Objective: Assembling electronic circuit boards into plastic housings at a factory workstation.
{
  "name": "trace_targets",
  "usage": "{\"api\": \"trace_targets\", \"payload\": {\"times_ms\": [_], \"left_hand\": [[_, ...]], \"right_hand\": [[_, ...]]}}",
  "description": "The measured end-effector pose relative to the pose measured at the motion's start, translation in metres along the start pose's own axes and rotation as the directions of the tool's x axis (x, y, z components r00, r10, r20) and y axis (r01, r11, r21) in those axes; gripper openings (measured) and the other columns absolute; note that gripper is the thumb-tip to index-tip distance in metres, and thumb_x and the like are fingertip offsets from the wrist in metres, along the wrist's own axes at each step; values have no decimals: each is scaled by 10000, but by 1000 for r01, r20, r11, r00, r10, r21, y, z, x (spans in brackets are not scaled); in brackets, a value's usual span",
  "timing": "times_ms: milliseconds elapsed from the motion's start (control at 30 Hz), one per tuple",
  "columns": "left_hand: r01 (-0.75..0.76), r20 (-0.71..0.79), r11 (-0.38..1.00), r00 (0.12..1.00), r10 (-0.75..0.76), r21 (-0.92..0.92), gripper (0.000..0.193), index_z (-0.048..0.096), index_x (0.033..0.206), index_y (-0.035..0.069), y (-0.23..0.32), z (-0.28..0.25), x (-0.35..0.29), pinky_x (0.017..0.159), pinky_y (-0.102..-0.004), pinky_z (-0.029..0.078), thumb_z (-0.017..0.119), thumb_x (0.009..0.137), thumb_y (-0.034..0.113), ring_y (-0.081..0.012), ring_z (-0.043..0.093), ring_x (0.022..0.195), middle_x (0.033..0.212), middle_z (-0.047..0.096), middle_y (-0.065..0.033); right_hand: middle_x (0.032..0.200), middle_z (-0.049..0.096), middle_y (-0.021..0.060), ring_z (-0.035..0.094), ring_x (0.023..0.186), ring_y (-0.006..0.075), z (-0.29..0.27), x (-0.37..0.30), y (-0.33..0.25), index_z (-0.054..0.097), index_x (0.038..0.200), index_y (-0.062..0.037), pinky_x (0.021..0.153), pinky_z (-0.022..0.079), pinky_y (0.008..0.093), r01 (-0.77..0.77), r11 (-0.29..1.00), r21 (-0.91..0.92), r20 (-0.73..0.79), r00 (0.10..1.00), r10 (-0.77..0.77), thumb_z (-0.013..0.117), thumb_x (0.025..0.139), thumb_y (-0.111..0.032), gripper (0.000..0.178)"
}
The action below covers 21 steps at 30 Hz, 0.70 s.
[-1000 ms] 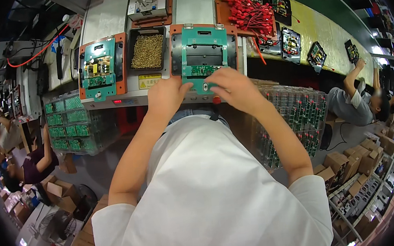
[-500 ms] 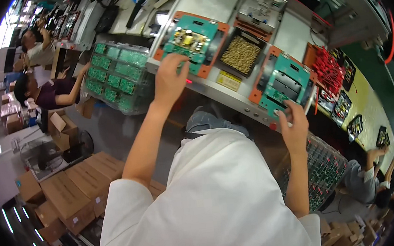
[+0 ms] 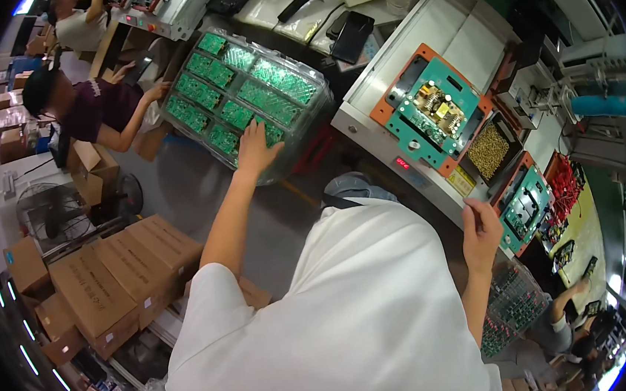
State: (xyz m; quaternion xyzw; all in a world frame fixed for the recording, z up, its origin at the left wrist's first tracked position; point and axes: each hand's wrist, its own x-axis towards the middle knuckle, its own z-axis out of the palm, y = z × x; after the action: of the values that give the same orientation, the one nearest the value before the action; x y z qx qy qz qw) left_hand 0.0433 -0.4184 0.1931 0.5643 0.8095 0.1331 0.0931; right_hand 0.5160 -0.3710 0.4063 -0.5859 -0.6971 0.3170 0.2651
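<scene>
My left hand [image 3: 256, 152] reaches over the near right corner of a clear plastic tray [image 3: 323, 94] that holds green circuit boards in rows. Its fingers are spread and touch or hover just above a circuit board [image 3: 272, 133]; contact is hard to make out. My right hand [image 3: 483, 231] is in the air by the bench's front edge, fingers loosely bent, with nothing visible in it. Between and beyond my hands, a teal and orange fixture [image 3: 405, 120] carries a populated circuit board [image 3: 439, 110]. A second teal fixture [image 3: 524, 207] lies beyond my right hand.
A black bin of small brass-coloured parts [image 3: 489, 152] sits between the fixtures. Red wires [image 3: 565, 184] lie farther right. A co-worker in a dark top [image 3: 101, 110] touches the tray's far left side. Cardboard boxes [image 3: 112, 280] and a fan [image 3: 50, 211] stand at left.
My view has turned left. My left hand has left the first fixture and moved over the tray of boards. My right hand has come away from the second fixture.
</scene>
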Motion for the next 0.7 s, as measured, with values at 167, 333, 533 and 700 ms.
{"api": "trace_targets", "payload": {"times_ms": [167,333,533,700], "left_hand": [[44,73,990,997,-35,-132,736,477,1363,-24,-2,-8,-13,1072,-468,401,768,795,343,-427,437,1304,1444,459,-240],[77,238,990,970,-46,-122,481,580,1272,-7,-19,-44,-1,876,-443,508,671,873,247,-401,645,998,1124,680,-223],[387,314,314,914,-258,-867,355,547,1262,-72,-27,-126,27,894,-396,576,480,1008,167,-300,696,981,1129,665,-184],[505,463,5,788,406,-863,368,498,1299,-80,192,-155,0,925,-433,573,413,1048,176,-314,649,1094,1239,606,-193]], "right_hand": [[790,586,51,532,674,113,8,14,-34,674,992,4,613,414,239,14,998,-68,90,996,-8,637,908,-9,93],[815,629,90,584,683,189,34,9,-60,692,996,-28,619,448,277,82,996,-42,128,989,-76,663,877,-16,124],[903,632,81,601,748,216,73,3,-92,682,1094,-64,671,483,307,39,979,200,1,999,-40,731,825,-44,274],[1047,624,88,609,903,244,72,-1,-103,637,1205,-76,783,500,317,105,961,255,-151,986,-68,769,781,-63,445]]}}
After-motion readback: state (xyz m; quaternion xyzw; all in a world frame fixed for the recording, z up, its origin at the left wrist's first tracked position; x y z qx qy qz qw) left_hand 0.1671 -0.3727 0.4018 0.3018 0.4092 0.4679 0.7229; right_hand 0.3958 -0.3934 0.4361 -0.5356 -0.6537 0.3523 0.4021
